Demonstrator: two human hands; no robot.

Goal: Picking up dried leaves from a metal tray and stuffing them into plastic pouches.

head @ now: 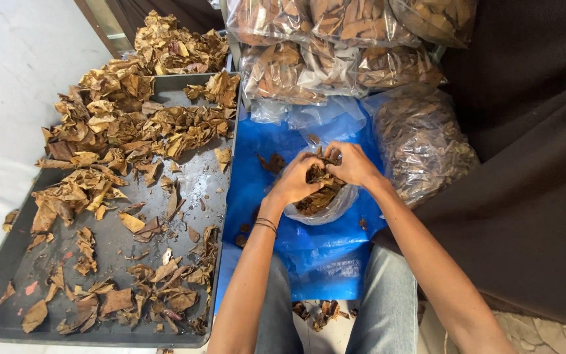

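My left hand (294, 181) and my right hand (352, 163) meet over a small clear plastic bag (331, 206) partly filled with dry brown leaves (317, 194). Both hands grip the bag's mouth and the leaves at its top. The bag rests on a blue plastic sheet (316, 249) in front of my knees. Thin dark bands circle my left wrist.
A dark metal tray (109, 252) on the left holds heaps of dry brown leaves (122, 124). Several filled clear bags (335, 46) are stacked behind, one large one (420, 141) at the right. Dark cloth (532, 164) covers the right side. Loose leaves (319, 311) lie between my legs.
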